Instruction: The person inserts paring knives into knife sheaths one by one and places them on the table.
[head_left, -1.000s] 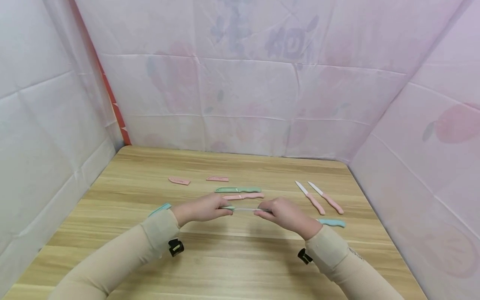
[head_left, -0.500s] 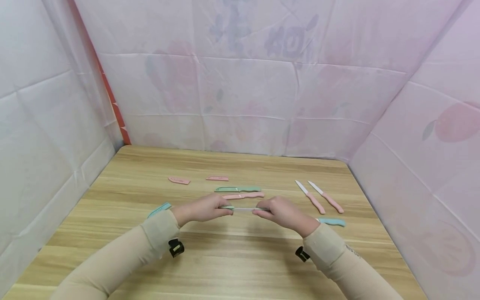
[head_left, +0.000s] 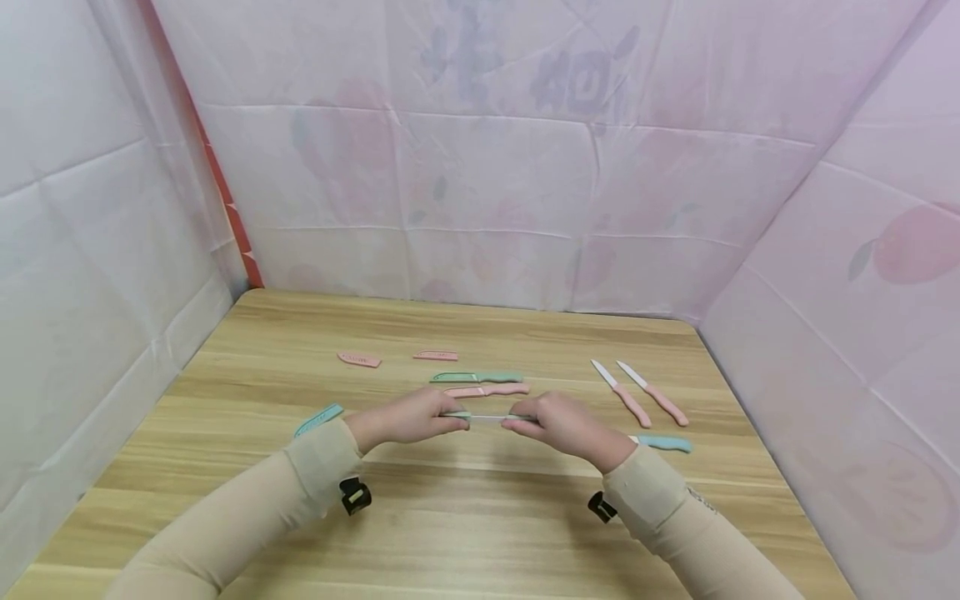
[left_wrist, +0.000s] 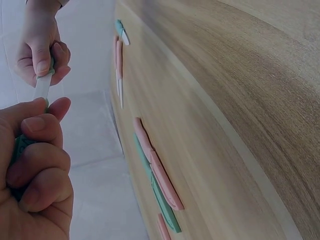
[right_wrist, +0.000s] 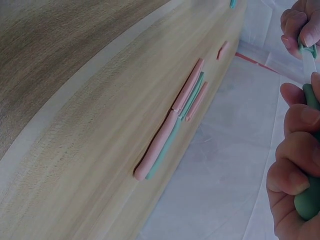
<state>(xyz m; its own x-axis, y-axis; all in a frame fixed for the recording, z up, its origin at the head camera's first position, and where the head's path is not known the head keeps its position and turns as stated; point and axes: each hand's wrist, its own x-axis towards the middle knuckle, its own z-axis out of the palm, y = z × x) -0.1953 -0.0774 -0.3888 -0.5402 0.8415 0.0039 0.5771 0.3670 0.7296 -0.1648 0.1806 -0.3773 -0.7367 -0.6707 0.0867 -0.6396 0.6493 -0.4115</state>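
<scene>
Your left hand [head_left: 408, 417], fingers round a green cover [left_wrist: 21, 146], your right hand [head_left: 567, 425], fingers round a green knife [right_wrist: 310, 202], middle of the frame

Held a green-handled knife [left_wrist: 43, 86] level above the table [head_left: 465, 525], with its white blade [right_wrist: 309, 68] partly bare and partly inside a green sheath [left_wrist: 22, 145].

Brought the right grip [head_left: 561, 423] slightly nearer the left grip [head_left: 408, 417] over the last second. Pushed the green knife [right_wrist: 307, 205] a little deeper into the green sheath [head_left: 457, 414], leaving a shorter stretch of white blade [left_wrist: 43, 87] bare between the two grips. Uncovered slightly more of the blue knife [head_left: 666, 443], outward of the right grip, beside the right sleeve [head_left: 649, 490].
</scene>
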